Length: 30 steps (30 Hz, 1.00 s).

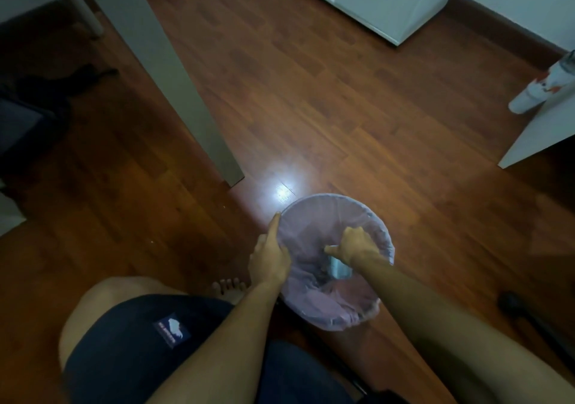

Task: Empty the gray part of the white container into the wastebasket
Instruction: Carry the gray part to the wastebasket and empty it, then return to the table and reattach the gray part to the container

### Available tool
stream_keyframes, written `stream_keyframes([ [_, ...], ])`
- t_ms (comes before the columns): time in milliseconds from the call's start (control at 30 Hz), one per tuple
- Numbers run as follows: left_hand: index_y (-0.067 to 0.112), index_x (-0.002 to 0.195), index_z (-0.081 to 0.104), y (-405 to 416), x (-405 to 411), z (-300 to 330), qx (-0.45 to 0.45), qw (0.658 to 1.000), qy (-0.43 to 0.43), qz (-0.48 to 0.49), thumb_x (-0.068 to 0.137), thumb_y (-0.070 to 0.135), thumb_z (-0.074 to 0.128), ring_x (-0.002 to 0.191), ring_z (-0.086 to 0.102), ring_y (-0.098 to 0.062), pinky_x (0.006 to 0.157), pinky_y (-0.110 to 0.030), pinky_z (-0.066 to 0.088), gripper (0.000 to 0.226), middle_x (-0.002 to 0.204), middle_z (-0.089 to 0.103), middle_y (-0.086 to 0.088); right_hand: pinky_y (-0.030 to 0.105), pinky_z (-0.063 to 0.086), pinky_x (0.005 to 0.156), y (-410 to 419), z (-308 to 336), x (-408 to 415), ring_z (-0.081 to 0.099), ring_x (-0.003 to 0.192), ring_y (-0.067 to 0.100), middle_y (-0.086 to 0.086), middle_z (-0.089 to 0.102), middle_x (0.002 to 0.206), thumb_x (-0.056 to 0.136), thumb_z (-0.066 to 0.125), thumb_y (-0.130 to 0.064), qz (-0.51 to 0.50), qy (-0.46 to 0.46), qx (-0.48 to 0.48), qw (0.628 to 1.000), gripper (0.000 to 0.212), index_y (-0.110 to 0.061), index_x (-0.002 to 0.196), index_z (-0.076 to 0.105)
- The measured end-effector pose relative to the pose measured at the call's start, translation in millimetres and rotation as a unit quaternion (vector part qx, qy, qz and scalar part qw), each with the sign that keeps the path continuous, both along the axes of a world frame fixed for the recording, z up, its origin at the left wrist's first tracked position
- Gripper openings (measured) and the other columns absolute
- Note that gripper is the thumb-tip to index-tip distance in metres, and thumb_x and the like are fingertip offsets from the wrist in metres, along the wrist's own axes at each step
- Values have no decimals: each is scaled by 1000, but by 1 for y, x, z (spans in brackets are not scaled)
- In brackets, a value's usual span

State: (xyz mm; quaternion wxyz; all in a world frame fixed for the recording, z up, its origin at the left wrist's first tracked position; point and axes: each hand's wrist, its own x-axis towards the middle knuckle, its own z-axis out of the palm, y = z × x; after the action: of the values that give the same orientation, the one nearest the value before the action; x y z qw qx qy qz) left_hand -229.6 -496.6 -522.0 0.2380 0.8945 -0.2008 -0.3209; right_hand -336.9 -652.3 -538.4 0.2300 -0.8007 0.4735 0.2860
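A round wastebasket [329,204] lined with a pale purple bag stands on the wooden floor between my knees. My left hand [270,255] rests flat against its left rim, thumb along the edge. My right hand [354,246] is inside the basket's mouth, fingers closed on a small gray part [340,268] that hangs below the hand, partly hidden by my wrist. The white container itself is not in view.
A gray table leg [186,98] stands just beyond the basket to the left. White cabinets [389,2] line the far wall. A white shelf corner [535,132] with a white bottle [541,89] juts in at right. A dark chair base [513,305] lies near my right leg.
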Motion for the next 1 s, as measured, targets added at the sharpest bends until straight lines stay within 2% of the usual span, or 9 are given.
stream_keyframes([
  [233, 40, 154, 16, -4, 5, 6, 24, 999, 14, -21, 94, 27, 48, 119, 55, -35, 98, -45, 44, 69, 134, 52, -13, 39, 49, 95, -3, 17, 12, 61, 118, 35, 19, 64, 130, 88, 61, -55, 5, 1, 8, 1000, 68, 0, 128, 60],
  [433, 27, 150, 36, -14, 24, 39, 50, 997, 31, -40, 92, 34, 52, 125, 53, -37, 101, -41, 44, 61, 141, 52, -15, 38, 46, 99, -2, 64, 35, 60, 120, 32, 17, 65, 129, 89, 60, -54, 33, -17, 17, 999, 62, -4, 125, 64],
  [500, 23, 145, 44, -17, 32, 62, 55, 997, 21, -43, 92, 36, 52, 127, 52, -38, 102, -39, 44, 56, 142, 54, -15, 39, 52, 92, 0, 92, 44, 63, 114, 33, 18, 65, 124, 88, 61, -55, 35, -34, 7, 999, 65, -2, 124, 64],
  [567, 21, 143, 48, -22, 41, 90, 51, 998, 9, -36, 92, 37, 52, 129, 51, -37, 103, -38, 43, 54, 143, 54, -13, 42, 57, 84, -1, 123, 55, 66, 102, 36, 21, 64, 111, 88, 61, -54, 26, -69, 4, 997, 66, 4, 119, 65],
  [733, 19, 140, 52, -18, 61, 172, 6, 1000, -26, -13, 92, 38, 50, 126, 55, -31, 99, -32, 43, 52, 139, 59, -9, 41, 60, 74, 7, 211, 78, 66, 75, 32, 17, 66, 81, 87, 60, -59, 7, -147, -28, 989, 66, 5, 96, 69],
  [767, 18, 139, 53, -16, 66, 189, -6, 999, -39, -12, 92, 38, 50, 126, 54, -30, 99, -32, 43, 52, 137, 61, -9, 41, 60, 76, 10, 228, 83, 68, 76, 33, 17, 67, 81, 88, 58, -60, 13, -159, -39, 986, 65, 4, 92, 67],
  [867, 17, 134, 58, 1, 79, 246, -38, 995, -93, 5, 91, 41, 52, 129, 52, -29, 104, -33, 42, 49, 134, 63, -8, 46, 58, 87, 23, 287, 98, 70, 97, 39, 24, 71, 108, 89, 54, -60, 19, -209, -58, 976, 69, 6, 104, 69],
  [1000, 21, 125, 64, 34, 96, 319, -75, 984, -156, 50, 86, 45, 53, 121, 59, -31, 100, -36, 49, 47, 129, 66, -8, 45, 58, 86, 50, 359, 119, 69, 98, 39, 24, 69, 114, 88, 54, -60, 34, -278, -73, 957, 70, 4, 110, 69],
])
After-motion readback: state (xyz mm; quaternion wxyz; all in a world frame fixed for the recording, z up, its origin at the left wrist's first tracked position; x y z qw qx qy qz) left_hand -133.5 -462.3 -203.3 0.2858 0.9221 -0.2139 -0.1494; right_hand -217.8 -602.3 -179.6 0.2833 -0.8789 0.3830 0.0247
